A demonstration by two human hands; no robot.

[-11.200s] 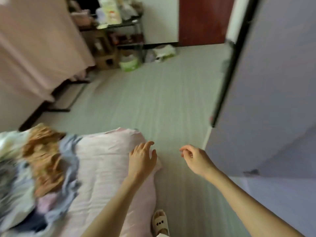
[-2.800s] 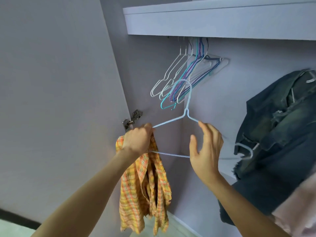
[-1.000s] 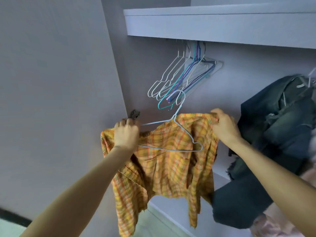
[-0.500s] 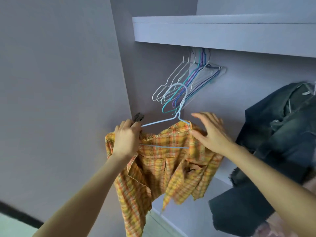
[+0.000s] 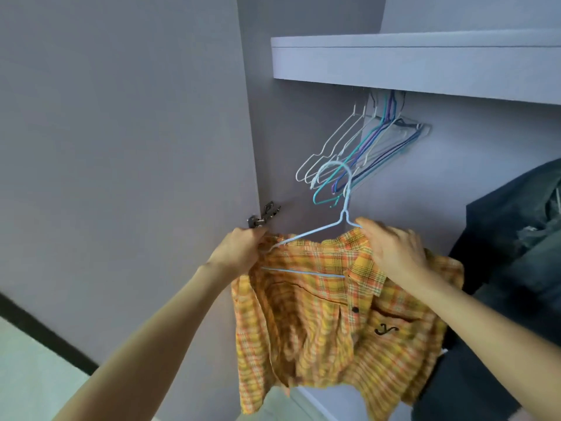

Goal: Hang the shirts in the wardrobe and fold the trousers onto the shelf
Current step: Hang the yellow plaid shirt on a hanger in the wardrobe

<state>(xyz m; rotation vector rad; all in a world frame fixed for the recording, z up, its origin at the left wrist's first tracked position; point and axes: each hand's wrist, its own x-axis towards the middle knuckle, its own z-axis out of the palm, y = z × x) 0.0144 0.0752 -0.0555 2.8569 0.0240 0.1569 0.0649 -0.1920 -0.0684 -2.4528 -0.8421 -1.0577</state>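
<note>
An orange and yellow plaid shirt [image 5: 328, 314] hangs in front of me inside the open wardrobe, draped over a pale blue wire hanger [image 5: 321, 230]. My left hand [image 5: 238, 250] grips the shirt's left shoulder together with the hanger's left end. My right hand [image 5: 391, 247] holds the shirt's collar and right shoulder near the hanger's neck. The hanger's hook points up, below the rail and free of it.
Several empty wire hangers [image 5: 358, 150] hang under the wardrobe's upper shelf [image 5: 425, 62]. Dark denim clothing [image 5: 516, 238] hangs at the right. The open wardrobe door [image 5: 121, 147] stands at the left, its hinge [image 5: 264, 215] by my left hand.
My right hand has slid over the collar onto the shirt's right shoulder. The shirt has spread wider across the hanger, its front pocket now showing.
</note>
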